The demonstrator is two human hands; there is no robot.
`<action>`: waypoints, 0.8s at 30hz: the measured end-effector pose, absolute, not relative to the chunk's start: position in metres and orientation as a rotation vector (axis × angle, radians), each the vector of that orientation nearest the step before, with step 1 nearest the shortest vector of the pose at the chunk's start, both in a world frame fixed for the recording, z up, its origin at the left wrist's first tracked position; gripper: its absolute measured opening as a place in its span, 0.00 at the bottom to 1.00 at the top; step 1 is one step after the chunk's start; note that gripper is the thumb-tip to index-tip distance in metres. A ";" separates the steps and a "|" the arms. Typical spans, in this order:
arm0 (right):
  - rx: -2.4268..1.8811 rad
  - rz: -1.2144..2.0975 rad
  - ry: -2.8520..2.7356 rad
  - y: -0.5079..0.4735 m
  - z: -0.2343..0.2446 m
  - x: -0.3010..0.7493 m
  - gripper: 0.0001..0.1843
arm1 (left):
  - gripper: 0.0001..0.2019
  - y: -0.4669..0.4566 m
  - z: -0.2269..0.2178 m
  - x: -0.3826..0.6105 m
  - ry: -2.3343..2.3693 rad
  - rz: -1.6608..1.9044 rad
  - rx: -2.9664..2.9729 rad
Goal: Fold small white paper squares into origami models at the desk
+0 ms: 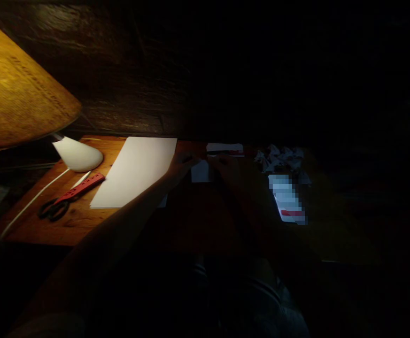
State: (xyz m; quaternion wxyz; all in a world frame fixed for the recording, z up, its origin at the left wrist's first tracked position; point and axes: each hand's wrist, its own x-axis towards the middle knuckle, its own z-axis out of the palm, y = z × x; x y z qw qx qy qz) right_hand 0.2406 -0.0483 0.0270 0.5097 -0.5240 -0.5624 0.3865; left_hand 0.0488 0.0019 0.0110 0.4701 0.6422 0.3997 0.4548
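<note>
A small white folded paper [201, 171] lies on the wooden table [85, 220] in dim light. My left hand [181, 165] rests at its left edge with fingers pressed on it. My right hand [228, 168] sits at its right edge, fingers curled down on the paper. Both hands are in deep shadow, so the exact grip is hard to make out. A large white sheet [136, 171] lies just left of my left hand.
A lit lamp with a tan shade [18, 94] and white base [78, 155] stands at the left, its cord trailing forward. Red-handled scissors [69, 195] lie beside it. Crumpled paper [280, 157], a glowing phone [287, 199] and another white-and-red paper [225, 149] lie to the right.
</note>
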 end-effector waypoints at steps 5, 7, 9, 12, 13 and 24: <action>-1.232 0.926 -1.347 -0.038 0.013 0.239 0.17 | 0.13 0.003 0.007 0.049 0.950 1.100 1.591; -1.229 0.928 -1.365 -0.038 0.011 0.240 0.17 | 0.13 0.003 0.006 0.050 0.935 1.081 1.593; -1.232 0.932 -1.362 -0.039 0.011 0.242 0.17 | 0.12 0.004 0.005 0.050 0.929 1.066 1.582; -1.232 0.937 -1.353 -0.040 0.010 0.243 0.17 | 0.12 0.005 0.004 0.050 0.938 1.070 1.554; -1.228 0.950 -1.342 -0.040 0.009 0.243 0.17 | 0.12 0.006 0.004 0.050 0.939 1.068 1.555; -1.183 1.049 -1.281 -0.039 0.000 0.240 0.21 | 0.11 0.003 0.007 0.050 0.952 1.071 1.608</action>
